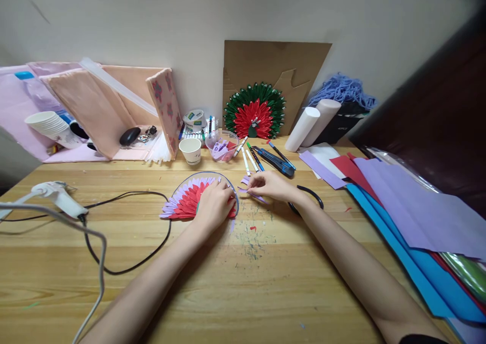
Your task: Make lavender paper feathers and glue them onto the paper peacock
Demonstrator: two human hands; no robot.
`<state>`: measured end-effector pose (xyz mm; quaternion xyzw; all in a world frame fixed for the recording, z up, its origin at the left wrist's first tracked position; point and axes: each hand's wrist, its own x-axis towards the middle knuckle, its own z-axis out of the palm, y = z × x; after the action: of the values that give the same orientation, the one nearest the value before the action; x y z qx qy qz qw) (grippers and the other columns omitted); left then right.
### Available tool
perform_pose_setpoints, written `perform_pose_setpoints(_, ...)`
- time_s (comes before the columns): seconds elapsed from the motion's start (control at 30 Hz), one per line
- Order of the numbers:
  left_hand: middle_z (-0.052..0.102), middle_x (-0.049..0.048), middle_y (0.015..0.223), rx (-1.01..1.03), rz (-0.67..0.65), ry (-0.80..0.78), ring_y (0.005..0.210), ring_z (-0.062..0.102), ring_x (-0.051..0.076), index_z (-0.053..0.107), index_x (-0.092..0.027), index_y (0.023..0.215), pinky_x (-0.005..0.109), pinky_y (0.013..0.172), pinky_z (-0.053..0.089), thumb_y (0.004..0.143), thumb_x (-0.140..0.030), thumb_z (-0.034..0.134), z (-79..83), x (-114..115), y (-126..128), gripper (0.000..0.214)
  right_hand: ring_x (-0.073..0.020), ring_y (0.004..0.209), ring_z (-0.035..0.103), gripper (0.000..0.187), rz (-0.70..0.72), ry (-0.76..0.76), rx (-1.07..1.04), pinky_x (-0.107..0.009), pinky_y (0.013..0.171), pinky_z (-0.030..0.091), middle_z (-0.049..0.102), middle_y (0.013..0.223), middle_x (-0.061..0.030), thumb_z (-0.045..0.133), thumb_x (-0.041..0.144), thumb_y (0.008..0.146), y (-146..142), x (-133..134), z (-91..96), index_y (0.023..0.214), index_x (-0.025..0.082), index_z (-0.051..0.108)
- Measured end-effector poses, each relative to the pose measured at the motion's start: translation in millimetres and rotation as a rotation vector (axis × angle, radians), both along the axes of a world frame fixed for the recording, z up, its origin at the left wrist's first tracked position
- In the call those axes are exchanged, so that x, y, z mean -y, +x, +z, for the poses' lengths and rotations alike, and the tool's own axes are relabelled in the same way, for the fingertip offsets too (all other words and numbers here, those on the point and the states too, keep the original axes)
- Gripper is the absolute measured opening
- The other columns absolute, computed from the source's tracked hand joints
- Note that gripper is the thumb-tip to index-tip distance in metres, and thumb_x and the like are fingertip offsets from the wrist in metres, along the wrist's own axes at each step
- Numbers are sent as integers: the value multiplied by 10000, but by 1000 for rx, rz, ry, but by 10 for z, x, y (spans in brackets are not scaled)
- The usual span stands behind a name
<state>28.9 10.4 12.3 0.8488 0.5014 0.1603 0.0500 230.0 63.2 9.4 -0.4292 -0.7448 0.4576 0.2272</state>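
Observation:
A half-round paper fan (pixel 188 199) lies on the table, with red paper petals inside and purple ones around them, within a drawn blue outline. My left hand (pixel 214 202) rests over its right part, fingers bent and closed at the edge; the petals beneath are hidden. Just right of the fan, my right hand (pixel 271 186) pinches at thin purple paper strips (pixel 258 198) close to the tabletop. Under my right wrist lie black-handled scissors (pixel 317 194), their blades covered.
Behind stand a paper cup (pixel 190 151), a clear bowl (pixel 222 146) of paper pieces, markers (pixel 250 160) and a blue cutter (pixel 275 161). A red-green peacock (pixel 255 113) leans on cardboard. Coloured sheets (pixel 421 207) lie right; a glue gun (pixel 61 198) and cable lie left.

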Motion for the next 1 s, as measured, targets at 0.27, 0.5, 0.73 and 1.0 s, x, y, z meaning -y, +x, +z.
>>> perform_pose_setpoints(0.27, 570, 63, 835, 49, -9, -15, 812, 480, 195, 614, -159, 789, 303, 698, 380, 850, -197, 481, -63, -6, -33, 151, -146, 625, 596, 60, 35, 4, 63, -248, 578, 439, 654, 659, -26, 614, 198, 685, -20, -5, -46, 687, 153, 653)
perform_pose_setpoints(0.5, 594, 56, 853, 287, 62, -115, 829, 515, 195, 582, -171, 763, 310, 746, 391, 849, -247, 496, -108, -4, -137, 143, -137, 615, 586, 69, 41, 41, 128, -233, 569, 421, 659, 665, -31, 593, 155, 681, -129, 53, -34, 700, 140, 657)
perform_pose_setpoints(0.73, 624, 37, 816, 434, 99, -167, 802, 534, 186, 577, -179, 755, 302, 744, 388, 841, -270, 516, -162, -39, -173, 138, -140, 645, 596, 88, 37, 53, 156, -227, 583, 426, 672, 702, -44, 586, 140, 685, -241, 74, -92, 732, 129, 660)
perform_pose_setpoints(1.0, 628, 30, 777, 514, 134, -202, 768, 535, 178, 594, -174, 747, 300, 719, 387, 822, -297, 543, -187, -40, -180, 153, -138, 651, 594, 97, 15, 88, 141, -231, 605, 434, 670, 706, -46, 595, 161, 710, -296, 67, -116, 760, 123, 669)
